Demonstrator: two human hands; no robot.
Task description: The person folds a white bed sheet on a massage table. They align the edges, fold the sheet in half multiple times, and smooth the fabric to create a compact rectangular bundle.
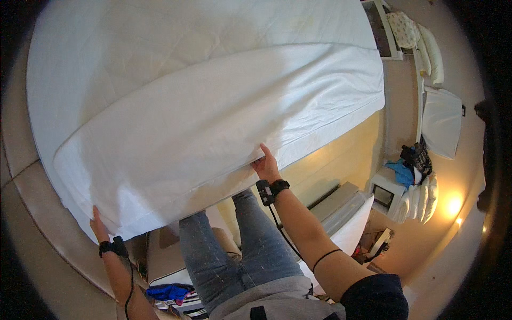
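A white fitted sheet [180, 124] lies over the near side of a large mattress [160, 36] with a pale, quilted and faintly stained top. Its far edge curves across the mattress, and creases run toward the right corner. My right hand [266, 165] grips the sheet's near hem, thumb on top and fingers curled beneath. At the near left corner my left hand [98, 227] holds the sheet, with the thumb showing and the other fingers hidden. Black straps with small cabled devices sit on both wrists.
A padded headboard or wall panel [52, 224] runs along the left. Right stand a white cabinet [386, 194] with folded bedding and clothes, a white cushion [442, 120] and stacked pillows [430, 52]. A blue cloth [170, 292] lies below left. A lamp [455, 205] glows by the wall.
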